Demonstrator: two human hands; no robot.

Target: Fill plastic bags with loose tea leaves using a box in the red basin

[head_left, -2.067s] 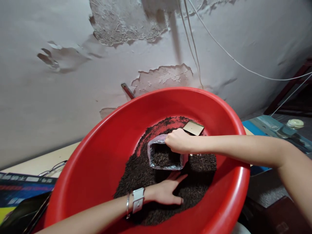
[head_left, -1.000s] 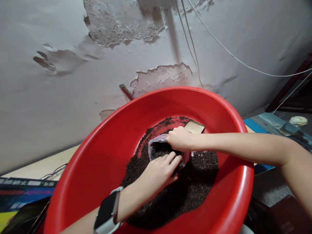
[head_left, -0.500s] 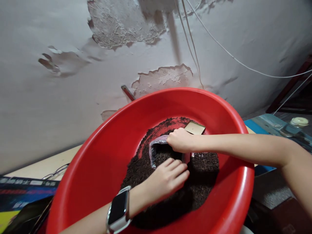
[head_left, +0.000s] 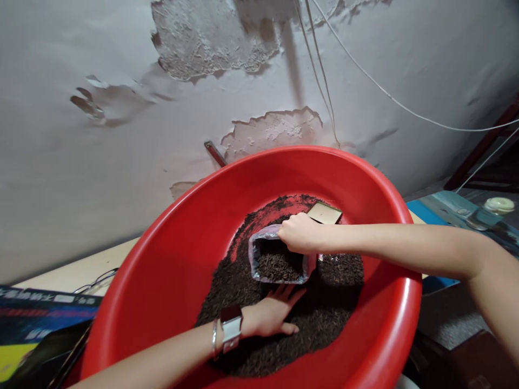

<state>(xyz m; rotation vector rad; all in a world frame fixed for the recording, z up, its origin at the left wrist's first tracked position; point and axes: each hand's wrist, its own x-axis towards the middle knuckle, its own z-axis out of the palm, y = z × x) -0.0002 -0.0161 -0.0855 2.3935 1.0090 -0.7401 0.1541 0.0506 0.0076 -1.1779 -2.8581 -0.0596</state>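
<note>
My right hand (head_left: 300, 233) is closed on the far right rim of a clear plastic bag (head_left: 252, 260), whose wide mouth faces me. Dark loose shreds, like tea leaves, lie inside the bag. Just below that mouth, my left hand (head_left: 274, 315) rests palm down with spread fingers on more of the dark shreds (head_left: 334, 319). Its fingertips reach close to the bag's lower edge; whether they touch it I cannot tell. All of this sits in a big red basin (head_left: 170, 270). A watch (head_left: 232, 328) and a bracelet circle my left wrist.
Behind the bag, a small tan rectangular piece (head_left: 325, 213) lies in the basin. The high red rim surrounds both forearms. A peeling wall (head_left: 121, 178) with hanging cords stands behind. At right is a lidded jar (head_left: 492, 208); at left, a printed sheet (head_left: 40, 313).
My left hand has dropped from the bag's mouth down onto the loose shreds in front of it, its fingers spreading. The right hand keeps its hold on the bag.
</note>
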